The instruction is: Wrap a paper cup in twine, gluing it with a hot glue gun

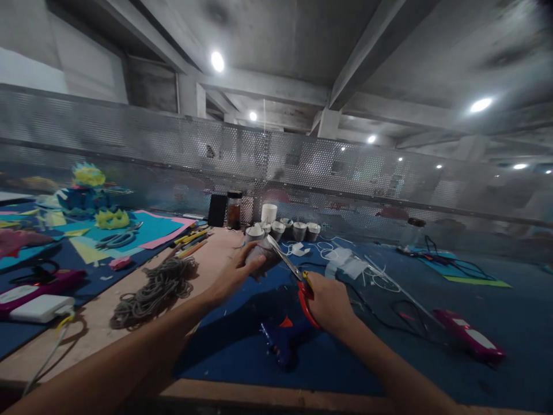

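Observation:
My left hand [241, 268] is closed around a small greyish, cup-shaped piece [266, 253] above the blue mat. My right hand [330, 302] grips scissors [288, 260] by their red and yellow handles. The metal blades point up and left, with the tips at the rim of the cup-shaped piece; whether they touch it is unclear. Beneath the hands lies a dark blue glue gun [283, 343]. Just beyond the left hand stand several small pale cups [299, 231], with a stack of white paper cups [269, 213] behind them.
Left of my left arm lies a bundle of grey cord [153, 291], near several yellow pencils [192, 245]. Farther left are blue-handled scissors [116, 237] on coloured paper. A jar [234, 210] stands at the back. Loose cables [371, 311] and a magenta power strip [469, 335] lie right.

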Demonstrator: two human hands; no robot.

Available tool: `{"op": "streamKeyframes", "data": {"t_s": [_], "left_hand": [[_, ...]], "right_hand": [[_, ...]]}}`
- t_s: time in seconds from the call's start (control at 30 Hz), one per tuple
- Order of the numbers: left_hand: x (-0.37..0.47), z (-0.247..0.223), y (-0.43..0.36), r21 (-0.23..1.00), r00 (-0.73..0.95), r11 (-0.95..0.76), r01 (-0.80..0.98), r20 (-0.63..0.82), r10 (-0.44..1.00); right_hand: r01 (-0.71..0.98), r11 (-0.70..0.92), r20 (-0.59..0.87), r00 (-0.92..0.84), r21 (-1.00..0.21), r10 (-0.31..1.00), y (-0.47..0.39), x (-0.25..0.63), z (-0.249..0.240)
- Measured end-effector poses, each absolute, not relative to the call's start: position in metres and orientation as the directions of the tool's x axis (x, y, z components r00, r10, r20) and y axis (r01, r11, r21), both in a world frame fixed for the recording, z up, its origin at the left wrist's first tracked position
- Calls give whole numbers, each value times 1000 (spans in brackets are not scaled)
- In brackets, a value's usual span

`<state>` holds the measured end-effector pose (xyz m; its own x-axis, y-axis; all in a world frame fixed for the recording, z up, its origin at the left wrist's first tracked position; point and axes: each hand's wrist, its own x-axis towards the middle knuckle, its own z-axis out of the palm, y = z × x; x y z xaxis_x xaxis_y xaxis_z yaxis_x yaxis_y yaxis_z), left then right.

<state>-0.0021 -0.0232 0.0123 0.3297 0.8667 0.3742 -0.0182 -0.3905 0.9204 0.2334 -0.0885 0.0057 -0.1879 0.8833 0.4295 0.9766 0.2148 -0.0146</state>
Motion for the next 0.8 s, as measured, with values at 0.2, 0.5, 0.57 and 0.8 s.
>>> {"op": "streamKeyframes", "data": {"t_s": [0.2, 0.5, 0.57, 0.8], "left_hand": [[-3, 5, -20, 865, 288, -494, 86, 453, 844], [-2, 7, -22, 829, 228, -534, 164, 495, 839], [-2, 8, -22, 809, 218, -554, 198, 515, 829], [-5, 10, -23, 755, 233, -606, 252, 560, 795]], "right_hand": [[976, 218, 421, -193, -11, 886, -89, 233, 4], [979, 205, 393, -189, 1, 900, -92, 232, 7], [978, 207, 396, -191, 2, 898, -92, 232, 8], [975, 220, 408, -199, -5, 891, -91, 233, 7]]}}
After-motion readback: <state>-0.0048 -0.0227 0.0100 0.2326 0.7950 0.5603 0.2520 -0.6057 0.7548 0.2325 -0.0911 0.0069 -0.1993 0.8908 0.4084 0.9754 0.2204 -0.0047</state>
